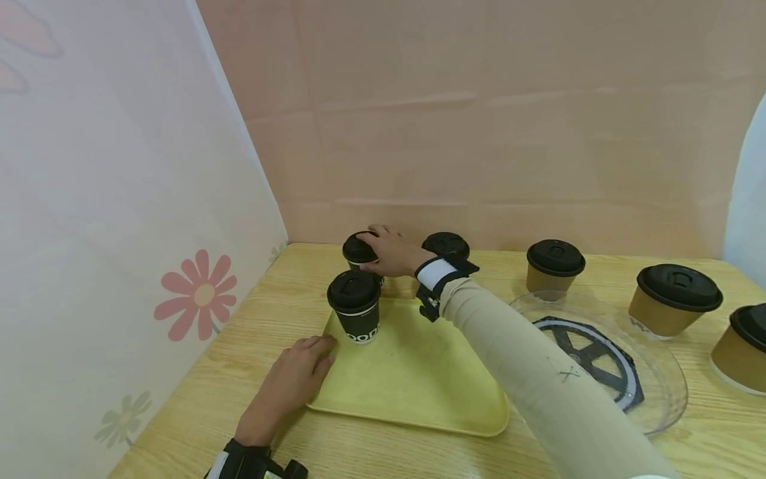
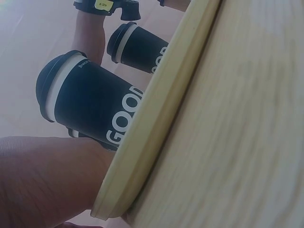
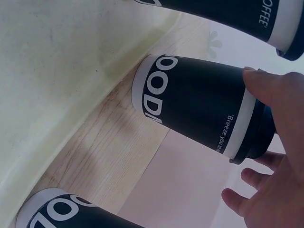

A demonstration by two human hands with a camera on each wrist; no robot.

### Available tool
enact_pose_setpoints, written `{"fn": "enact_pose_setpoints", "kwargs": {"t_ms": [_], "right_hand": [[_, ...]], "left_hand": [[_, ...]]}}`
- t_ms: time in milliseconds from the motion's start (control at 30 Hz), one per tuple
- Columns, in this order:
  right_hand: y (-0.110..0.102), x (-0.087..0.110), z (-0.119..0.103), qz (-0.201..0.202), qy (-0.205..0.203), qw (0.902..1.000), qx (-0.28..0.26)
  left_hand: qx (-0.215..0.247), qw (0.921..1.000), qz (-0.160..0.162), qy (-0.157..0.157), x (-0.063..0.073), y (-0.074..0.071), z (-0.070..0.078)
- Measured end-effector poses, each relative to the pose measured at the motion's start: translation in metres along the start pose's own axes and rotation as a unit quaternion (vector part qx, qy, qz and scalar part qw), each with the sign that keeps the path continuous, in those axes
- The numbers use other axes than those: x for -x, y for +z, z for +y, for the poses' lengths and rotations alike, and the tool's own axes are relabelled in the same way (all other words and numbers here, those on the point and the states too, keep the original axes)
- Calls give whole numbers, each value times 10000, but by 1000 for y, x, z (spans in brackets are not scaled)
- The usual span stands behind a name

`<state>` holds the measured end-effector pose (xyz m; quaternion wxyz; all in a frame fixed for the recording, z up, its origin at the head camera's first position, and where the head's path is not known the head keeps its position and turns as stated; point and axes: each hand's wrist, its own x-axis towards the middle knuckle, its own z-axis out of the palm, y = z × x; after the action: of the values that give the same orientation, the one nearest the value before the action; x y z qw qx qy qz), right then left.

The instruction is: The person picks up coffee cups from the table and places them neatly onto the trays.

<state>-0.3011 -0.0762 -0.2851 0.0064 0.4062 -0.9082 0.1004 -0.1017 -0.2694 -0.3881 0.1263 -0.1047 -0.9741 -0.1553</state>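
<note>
At the tray's far left, my right hand (image 1: 395, 256) holds a dark paper coffee cup (image 3: 199, 104) by its black lid. The thumb lies against the cup's side just below the lid, and the other fingers reach round behind. This cup stands on the wood just beyond the tray's rim. My left hand (image 1: 293, 379) holds the left edge of the yellow tray (image 1: 419, 372), thumb over the rim. Beside it, on the tray's left side, stands another black-lidded dark cup (image 1: 357, 313) with white lettering. A third dark cup (image 1: 445, 245) stands right of my right hand, partly hidden by the wrist.
On the right, a clear round plastic dish (image 1: 673, 392) with a dark wheel-like pattern sits partly behind my right forearm. Brown black-lidded cups stand around it: one behind (image 1: 553, 266), one right (image 1: 673, 299), one at the frame's edge (image 1: 742, 352). Walls (image 1: 509, 133) close the back and left.
</note>
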Motion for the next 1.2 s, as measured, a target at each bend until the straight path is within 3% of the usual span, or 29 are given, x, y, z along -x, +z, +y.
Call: {"fn": "enact_pose_setpoints", "kwargs": {"t_ms": [733, 1200], "right_hand": [[2, -7, -5, -87, 338, 9993, -155], [2, -2, -1, -39, 434, 9988, -223]], "left_hand": [[37, 9999, -69, -141, 1, -2, 3], [27, 10000, 3, -30, 1, -1, 4]]}}
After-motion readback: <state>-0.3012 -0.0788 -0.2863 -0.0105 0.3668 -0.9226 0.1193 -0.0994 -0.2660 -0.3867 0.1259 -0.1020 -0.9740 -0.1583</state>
